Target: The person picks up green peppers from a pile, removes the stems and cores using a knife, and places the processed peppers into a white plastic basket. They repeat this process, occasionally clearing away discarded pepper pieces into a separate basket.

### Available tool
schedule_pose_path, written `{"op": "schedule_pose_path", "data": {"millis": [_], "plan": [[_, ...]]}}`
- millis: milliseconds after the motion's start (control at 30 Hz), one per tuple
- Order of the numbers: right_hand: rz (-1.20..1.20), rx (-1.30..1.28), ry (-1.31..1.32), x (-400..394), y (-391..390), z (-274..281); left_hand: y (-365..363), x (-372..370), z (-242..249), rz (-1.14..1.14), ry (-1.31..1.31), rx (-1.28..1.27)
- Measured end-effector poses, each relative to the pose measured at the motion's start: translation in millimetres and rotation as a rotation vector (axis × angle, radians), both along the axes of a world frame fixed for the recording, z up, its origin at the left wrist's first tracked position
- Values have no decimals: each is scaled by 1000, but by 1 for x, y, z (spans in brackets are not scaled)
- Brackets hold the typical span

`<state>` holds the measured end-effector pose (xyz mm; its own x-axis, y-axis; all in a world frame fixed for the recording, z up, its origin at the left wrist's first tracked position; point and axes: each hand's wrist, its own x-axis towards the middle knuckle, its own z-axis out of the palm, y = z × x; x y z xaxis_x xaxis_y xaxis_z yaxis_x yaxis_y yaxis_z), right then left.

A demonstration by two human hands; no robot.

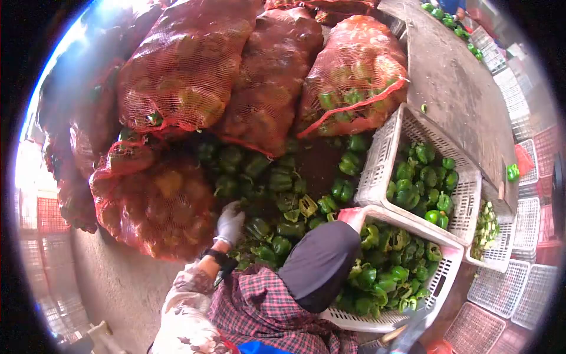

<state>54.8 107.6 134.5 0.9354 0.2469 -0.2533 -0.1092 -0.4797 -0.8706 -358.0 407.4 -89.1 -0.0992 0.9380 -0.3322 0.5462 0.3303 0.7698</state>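
My left hand (230, 224), in a pale glove with a dark band at the wrist, reaches over the loose green peppers (257, 227) beside a red mesh sack (156, 206). Its fingers look extended and nothing shows in them. At the bottom right, a blurred greyish shape that seems to be my right hand (414, 325) is by the rim of a white crate (451, 274) of green peppers, close to a wooden handle (392, 335). Its fingers cannot be made out.
Full mesh sacks (183, 65) are piled behind the peppers. Another pepper crate (371, 171) adjoins a worn board (454, 71). A smaller crate (501, 248) holds pale green pieces. Empty crates (500, 289) line the right side. My bent knee (324, 259) is between peppers and crate.
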Motion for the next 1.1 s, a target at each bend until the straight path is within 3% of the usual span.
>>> {"op": "schedule_pose_path", "data": {"millis": [33, 100, 200, 300, 433, 500, 567, 600, 633, 700, 800, 833, 867, 900, 967, 1000, 1033, 1067, 1100], "plan": [[-33, 31, 106, -29, -1, -3, 7, 8, -25, -133, 234, 205], [-62, 57, 257, -67, -1, -8, 33, 42, -26, -339, 317, 384], [-78, 64, 407, -103, 4, -18, 70, 91, -10, -685, 400, 331], [-47, 66, 476, -117, 14, -26, 102, 134, -22, -922, 735, 85], [3, 92, 522, -117, 33, -33, 133, 149, -75, -819, 706, -5], [19, 114, 532, -116, 40, -35, 137, 140, -44, -917, 698, -30], [23, 134, 543, -114, 45, -35, 123, 120, -81, -606, 306, -135], [28, 147, 552, -113, 48, -35, 112, 108, -128, -539, 289, -45], [29, 156, 554, -112, 48, -35, 96, 109, -32, -520, 370, -238], [28, 183, 556, -110, 46, -36, 74, 88, -45, -345, 332, -223], [27, 235, 546, -106, 43, -29, 39, 63, -20, -99, -101, -106], [8, 263, 531, -104, 37, -24, 33, 69, 55, -20, -393, -214], [-16, 298, 511, -101, 31, -16, 28, 51, -27, 41, -643, -106], [-14, 361, 485, -99, 27, -7, 28, 52, -6, 99, -825, -216], [63, 440, 409, -98, 38, 15, 19, 63, 93, -62, -1001, -103], [395, 303, 217, -90, 63, 19, 12, 70, 133, -122, -1051, -87], [327, 217, 208, -99, 86, 30, 6, 79, 176, -225, -1123, -73], [481, 276, 345, -89, 79, 12, -5, 90, 206, -293, -1122, -24], [528, 241, 399, -98, 89, 29, -14, 102, 228, -365, -1126, 29]]}}
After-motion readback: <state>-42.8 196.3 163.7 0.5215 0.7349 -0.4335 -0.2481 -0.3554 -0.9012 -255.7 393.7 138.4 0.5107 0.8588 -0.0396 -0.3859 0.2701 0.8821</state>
